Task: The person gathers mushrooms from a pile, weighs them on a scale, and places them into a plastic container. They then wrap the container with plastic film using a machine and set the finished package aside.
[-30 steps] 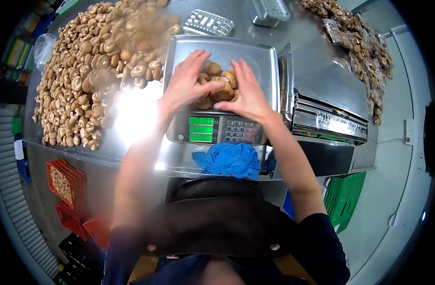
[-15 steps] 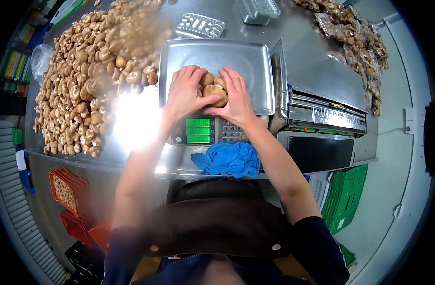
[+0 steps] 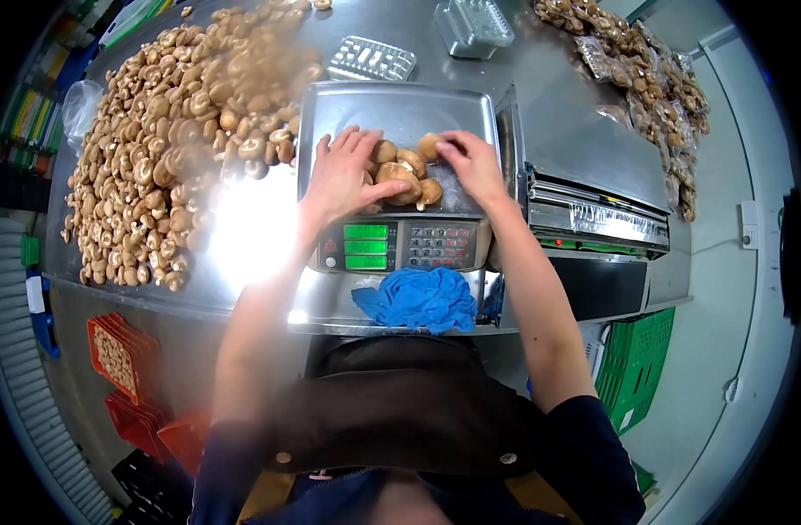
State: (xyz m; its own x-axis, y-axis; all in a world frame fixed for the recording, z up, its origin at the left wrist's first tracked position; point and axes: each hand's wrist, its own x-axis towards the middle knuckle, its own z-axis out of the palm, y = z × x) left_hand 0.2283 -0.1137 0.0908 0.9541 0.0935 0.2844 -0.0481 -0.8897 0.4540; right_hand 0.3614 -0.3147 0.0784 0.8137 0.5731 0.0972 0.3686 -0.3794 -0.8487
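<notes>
A small group of brown shiitake mushrooms (image 3: 398,177) lies on the steel tray (image 3: 489,114) of a weighing scale. My left hand (image 3: 337,173) curves along the left side of the group, fingers stretched out and its thumb resting on a large cap. At the upper right of the group, my right hand (image 3: 475,168) pinches one round mushroom (image 3: 429,147) between thumb and fingers. Green displays (image 3: 366,247) and a keypad (image 3: 437,245) show on the front of the scale. My left palm hides some of the mushrooms.
A big heap of loose mushrooms (image 3: 146,157) covers the left of the steel table. Clear plastic trays (image 3: 372,59) lie behind the scale. A wrapping machine (image 3: 597,206) stands at right, with bagged mushrooms (image 3: 671,114) beyond. A blue cloth (image 3: 418,299) lies in front.
My right hand has moved away from the cupped group to the right and now pinches a single mushroom. The mushrooms have spread apart on the tray. My left hand stays beside them.
</notes>
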